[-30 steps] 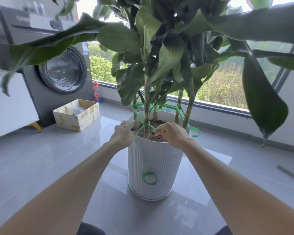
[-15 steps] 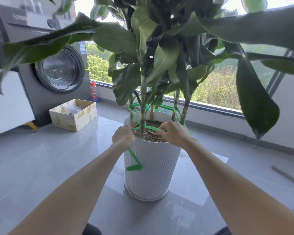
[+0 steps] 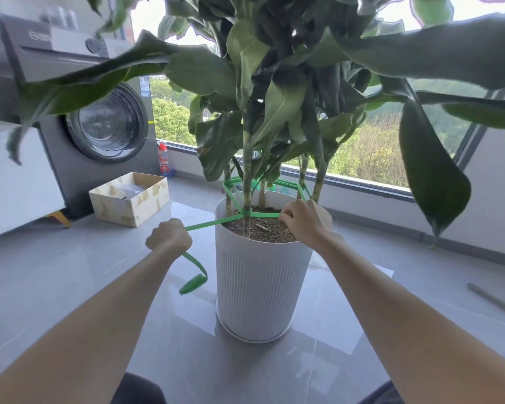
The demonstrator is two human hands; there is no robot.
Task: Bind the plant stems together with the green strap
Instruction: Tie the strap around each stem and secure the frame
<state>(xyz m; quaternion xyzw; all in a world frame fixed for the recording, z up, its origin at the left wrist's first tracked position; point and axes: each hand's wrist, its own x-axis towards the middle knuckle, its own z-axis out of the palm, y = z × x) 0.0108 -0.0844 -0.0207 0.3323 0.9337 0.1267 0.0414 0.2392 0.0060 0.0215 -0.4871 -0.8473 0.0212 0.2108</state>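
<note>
Gripped the strap (image 3: 213,223) in the left hand (image 3: 168,236), with fingers curled tight round it, just left of the pot (image 3: 260,287) and a little below its rim. Pinched another run of strap with the right hand (image 3: 306,221), fingertips closed on it above the soil (image 3: 263,231), near the right side of the rim. Saw the strap drawn taut from the left fist up and rightward to the front stem (image 3: 247,176), wrapped round that stem low down, between the two hands, then carried straight across to the right fingertips. Saw more of it beyond both hands, looped in a ring round the stems (image 3: 318,182) farther back, higher than the knuckles. Found the loose tail hanging under the left fist, curled, just beside the pot wall. Could not tell whether a knot sat at the front stem. Noted a box (image 3: 131,199) beyond the left hand, a washer (image 3: 105,121) behind that, a bottle (image 3: 164,160) farther back still, and a rod (image 3: 493,300) on the floor well right of the right forearm.
</note>
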